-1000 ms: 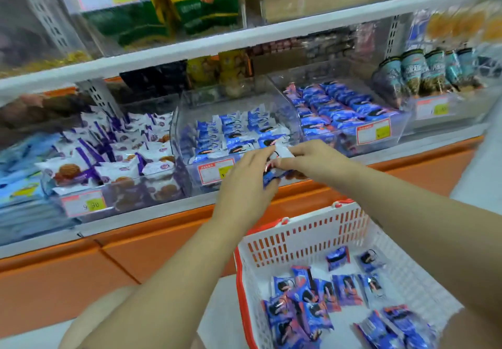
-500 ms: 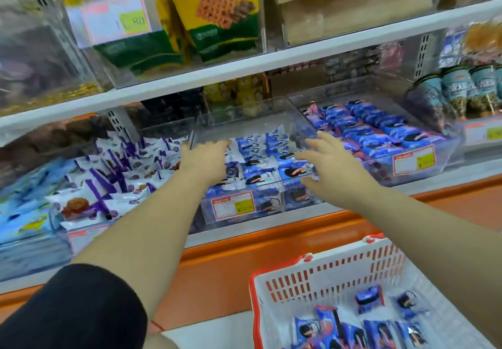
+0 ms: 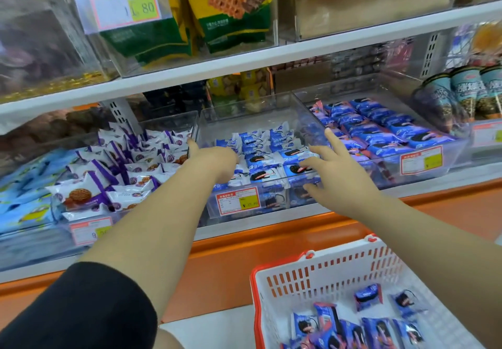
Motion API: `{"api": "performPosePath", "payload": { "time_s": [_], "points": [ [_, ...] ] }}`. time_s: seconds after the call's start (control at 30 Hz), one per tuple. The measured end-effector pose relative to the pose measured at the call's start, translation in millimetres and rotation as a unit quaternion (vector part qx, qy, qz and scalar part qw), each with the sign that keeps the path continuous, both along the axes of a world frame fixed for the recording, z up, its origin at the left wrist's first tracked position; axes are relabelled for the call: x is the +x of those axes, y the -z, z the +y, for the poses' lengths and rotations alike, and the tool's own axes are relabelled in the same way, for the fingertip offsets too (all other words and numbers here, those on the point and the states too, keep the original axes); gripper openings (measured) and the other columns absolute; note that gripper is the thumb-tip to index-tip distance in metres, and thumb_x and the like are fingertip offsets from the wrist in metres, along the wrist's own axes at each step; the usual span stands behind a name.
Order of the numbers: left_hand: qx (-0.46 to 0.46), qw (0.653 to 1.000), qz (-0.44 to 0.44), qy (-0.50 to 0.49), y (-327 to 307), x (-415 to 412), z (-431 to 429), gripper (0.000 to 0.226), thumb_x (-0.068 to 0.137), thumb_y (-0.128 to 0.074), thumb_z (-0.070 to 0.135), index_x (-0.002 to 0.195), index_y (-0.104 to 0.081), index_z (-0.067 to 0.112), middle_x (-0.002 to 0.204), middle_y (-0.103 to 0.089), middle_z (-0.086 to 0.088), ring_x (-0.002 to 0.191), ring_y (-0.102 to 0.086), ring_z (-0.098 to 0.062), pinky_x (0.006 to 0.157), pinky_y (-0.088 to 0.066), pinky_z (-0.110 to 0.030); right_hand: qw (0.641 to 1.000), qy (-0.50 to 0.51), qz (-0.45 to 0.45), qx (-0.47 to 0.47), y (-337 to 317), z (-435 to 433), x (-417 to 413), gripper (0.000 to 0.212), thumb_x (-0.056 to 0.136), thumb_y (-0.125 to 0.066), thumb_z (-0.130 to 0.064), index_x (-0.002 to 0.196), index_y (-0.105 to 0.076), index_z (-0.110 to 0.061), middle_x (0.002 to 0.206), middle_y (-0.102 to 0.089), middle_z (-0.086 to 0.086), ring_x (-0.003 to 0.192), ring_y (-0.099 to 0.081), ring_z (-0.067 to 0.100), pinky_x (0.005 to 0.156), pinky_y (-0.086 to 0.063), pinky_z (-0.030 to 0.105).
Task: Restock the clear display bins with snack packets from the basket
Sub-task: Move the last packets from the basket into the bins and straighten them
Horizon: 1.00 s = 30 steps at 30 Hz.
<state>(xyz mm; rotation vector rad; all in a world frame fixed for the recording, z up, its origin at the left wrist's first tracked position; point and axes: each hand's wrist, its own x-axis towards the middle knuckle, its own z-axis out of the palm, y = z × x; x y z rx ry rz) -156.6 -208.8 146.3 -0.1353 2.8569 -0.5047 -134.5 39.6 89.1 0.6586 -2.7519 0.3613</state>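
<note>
The middle clear bin (image 3: 244, 120) on the lower shelf holds rows of blue-and-white snack packets (image 3: 260, 161). My left hand (image 3: 214, 158) reaches into its left side, thumb out, fingers bent down onto the packets. Over the front right corner my right hand (image 3: 336, 175) lies with fingers spread and straight, touching the packets there. Neither hand visibly grips a packet. The white basket with a red rim (image 3: 326, 275) sits at the lower right with several blue packets (image 3: 366, 294) in it.
A bin of purple-and-white packets (image 3: 130, 164) stands to the left and a bin of blue packets (image 3: 380, 128) to the right. Cone-shaped cups (image 3: 461, 90) fill the far right. The white upper shelf edge (image 3: 244, 61) overhangs the bins. An orange ledge (image 3: 271, 242) runs below.
A second ago both hands held a packet together in front of the bin. They have since parted and moved forward into the bin, onto the packets.
</note>
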Motion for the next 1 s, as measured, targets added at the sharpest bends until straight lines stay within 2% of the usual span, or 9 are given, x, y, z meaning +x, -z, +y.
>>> {"api": "performPosePath", "payload": {
  "time_s": [0.1, 0.2, 0.3, 0.4, 0.47, 0.57, 0.67, 0.9, 1.0],
  "points": [
    [0.024, 0.999, 0.037, -0.007, 0.1, 17.2, 8.7, 0.062, 0.092, -0.039, 0.004, 0.145, -0.04, 0.036, 0.139, -0.055, 0.003, 0.133, -0.044, -0.028, 0.106, 0.009, -0.077, 1.0, -0.016, 0.008, -0.024, 5.2, 4.4, 7.1, 0.044, 0.089, -0.064, -0.032, 0.133, -0.057, -0.027, 0.156, -0.034, 0.001, 0.151, 0.003, 0.026, 0.116, -0.025, 0.05],
    [0.06, 0.986, 0.155, 0.032, -0.3, 47.1, 25.5, 0.056, 0.095, -0.044, 0.009, 0.143, -0.042, 0.038, 0.137, -0.055, 0.0, 0.127, -0.049, -0.027, 0.112, 0.003, -0.072, 0.997, -0.022, 0.026, -0.063, 9.1, 16.3, 22.7, 0.039, 0.09, -0.065, -0.029, 0.129, -0.059, -0.027, 0.153, -0.038, 0.001, 0.15, -0.01, 0.027, 0.117, -0.022, 0.052],
    [0.13, 0.952, 0.259, 0.097, 11.3, 83.1, 51.3, 0.039, 0.1, -0.045, 0.021, 0.135, -0.05, 0.036, 0.14, -0.053, 0.005, 0.128, -0.051, -0.021, 0.117, -0.002, -0.063, 0.994, -0.035, 0.038, -0.095, 17.7, 39.4, 53.3, 0.041, 0.086, -0.07, -0.022, 0.126, -0.062, -0.022, 0.144, -0.049, 0.003, 0.143, -0.029, 0.03, 0.114, -0.03, 0.052],
    [0.192, 0.925, 0.275, 0.177, 33.6, 126.8, 84.4, 0.032, 0.099, -0.045, 0.027, 0.127, -0.057, 0.034, 0.133, -0.058, 0.008, 0.123, -0.054, -0.017, 0.118, -0.015, -0.052, 0.995, -0.041, 0.012, -0.093, 45.6, 69.9, 89.6, 0.037, 0.083, -0.071, -0.017, 0.119, -0.066, -0.017, 0.125, -0.061, 0.005, 0.122, -0.052, 0.031, 0.103, -0.041, 0.043],
    [0.224, 0.921, 0.239, 0.21, 54.1, 149.3, 106.0, 0.031, 0.097, -0.047, 0.029, 0.127, -0.058, 0.033, 0.131, -0.06, 0.009, 0.12, -0.055, -0.016, 0.111, -0.03, -0.043, 0.99, -0.013, -0.137, -0.033, 67.3, 84.5, 108.5, 0.035, 0.089, -0.065, -0.023, 0.124, -0.063, -0.021, 0.124, -0.062, -0.001, 0.115, -0.055, 0.022, 0.099, -0.044, 0.036],
    [0.231, 0.943, 0.127, 0.204, 98.9, 170.3, 130.0, 0.032, 0.099, -0.047, 0.033, 0.129, -0.058, 0.033, 0.13, -0.061, 0.008, 0.113, -0.06, -0.018, 0.092, -0.047, -0.036, 0.945, -0.017, -0.301, 0.126, 107.7, 98.9, 119.8, 0.036, 0.093, -0.058, -0.029, 0.128, -0.059, -0.022, 0.128, -0.062, 0.0, 0.112, -0.058, 0.02, 0.097, -0.048, 0.035],
    [0.247, 0.956, -0.003, 0.159, 156.5, 176.0, 142.8, 0.033, 0.098, -0.047, 0.032, 0.128, -0.058, 0.033, 0.133, -0.06, 0.006, 0.109, -0.062, -0.021, 0.087, -0.053, -0.037, 0.902, -0.012, -0.368, 0.225, 145.3, 117.0, 123.0, 0.036, 0.096, -0.054, -0.029, 0.13, -0.058, -0.017, 0.132, -0.057, 0.004, 0.118, -0.054, 0.024, 0.101, -0.045, 0.038],
    [0.244, 0.941, -0.176, 0.153, 264.1, 174.0, 165.7, 0.032, 0.099, -0.047, 0.031, 0.129, -0.058, 0.032, 0.131, -0.06, 0.002, 0.112, -0.06, -0.026, 0.083, -0.048, -0.034, 0.839, 0.058, -0.473, 0.263, 231.2, 171.3, 116.1, 0.038, 0.095, -0.054, -0.023, 0.129, -0.057, -0.006, 0.132, -0.057, 0.012, 0.121, -0.054, 0.029, 0.101, -0.044, 0.035],
    [0.253, 0.927, -0.239, 0.143, 305.3, 170.9, 181.2, 0.028, 0.098, -0.048, 0.025, 0.123, -0.06, 0.028, 0.125, -0.062, -0.001, 0.104, -0.061, -0.029, 0.077, -0.045, -0.033, 0.792, 0.086, -0.524, 0.301, 270.1, 191.0, 112.7, 0.031, 0.089, -0.063, -0.02, 0.118, -0.061, -0.01, 0.112, -0.062, 0.006, 0.104, -0.06, 0.024, 0.092, -0.05, 0.034]
  ]
}}
